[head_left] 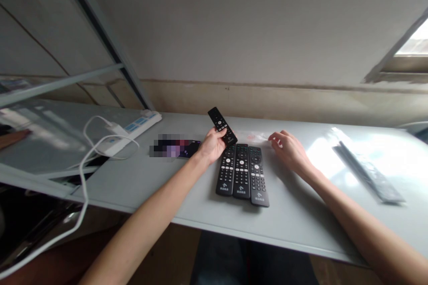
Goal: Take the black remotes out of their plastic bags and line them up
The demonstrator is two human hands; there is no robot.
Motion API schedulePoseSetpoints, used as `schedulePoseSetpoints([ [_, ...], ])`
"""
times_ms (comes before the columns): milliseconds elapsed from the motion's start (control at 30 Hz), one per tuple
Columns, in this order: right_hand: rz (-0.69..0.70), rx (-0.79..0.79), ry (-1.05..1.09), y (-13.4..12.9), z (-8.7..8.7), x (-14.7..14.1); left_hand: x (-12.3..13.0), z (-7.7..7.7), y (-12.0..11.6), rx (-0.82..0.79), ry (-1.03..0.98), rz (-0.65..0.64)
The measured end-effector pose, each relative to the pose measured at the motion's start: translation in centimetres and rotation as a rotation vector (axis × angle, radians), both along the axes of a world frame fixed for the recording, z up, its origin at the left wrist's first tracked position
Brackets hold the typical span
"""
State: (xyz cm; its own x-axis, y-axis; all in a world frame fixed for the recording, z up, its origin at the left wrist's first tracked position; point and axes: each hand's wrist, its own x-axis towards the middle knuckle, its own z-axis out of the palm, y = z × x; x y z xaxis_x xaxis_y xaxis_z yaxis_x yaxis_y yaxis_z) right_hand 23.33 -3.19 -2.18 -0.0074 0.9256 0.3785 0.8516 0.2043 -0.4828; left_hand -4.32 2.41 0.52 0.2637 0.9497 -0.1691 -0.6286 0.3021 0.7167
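Observation:
In the head view my left hand [214, 146] is closed around a black remote control [222, 125], held tilted above the table with its buttons facing me. Just below it, three more black remotes lie side by side: one on the left [226, 173], one in the middle [242, 171] and one on the right [258, 177], slightly askew. My right hand [286, 148] has its fingers curled in a pinch at the right end of a thin clear plastic bag [253, 136], which lies flat behind the remotes.
A bagged remote [369, 171] lies on the grey table [294, 227] at the right. Left of my left hand is a phone [190, 148], partly blurred out. A white power strip [133, 131] with a looping white cable [83, 187] sits near the metal frame. Someone's hand [15, 137] shows far left.

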Motion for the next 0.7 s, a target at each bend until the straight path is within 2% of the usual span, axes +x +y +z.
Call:
schedulePoseSetpoints([
  [200,-0.032,-0.028,0.192,0.9,0.3,1.1,0.1,0.2,-0.2,0.015,0.006,0.006],
  [300,-0.077,0.024,0.245,0.7,1.4,0.6,0.3,1.0,-1.0,0.134,0.023,-0.084],
  [367,-0.053,0.043,0.307,-0.1,2.5,-0.8,0.5,1.6,-1.7,0.238,0.078,-0.157],
  [433,0.057,-0.028,0.481,-1.2,3.7,-2.7,0.6,2.0,-2.4,0.327,0.190,-0.225],
  [533,0.230,-0.235,0.778,-2.9,4.6,-5.4,0.8,2.4,-3.4,0.457,0.383,-0.324],
  [600,0.251,-0.344,0.947,-3.7,4.6,-6.5,1.0,2.5,-3.9,0.530,0.456,-0.413],
  [700,0.194,-0.386,1.092,-3.9,4.4,-6.6,1.3,2.4,-4.6,0.595,0.536,-0.478],
])
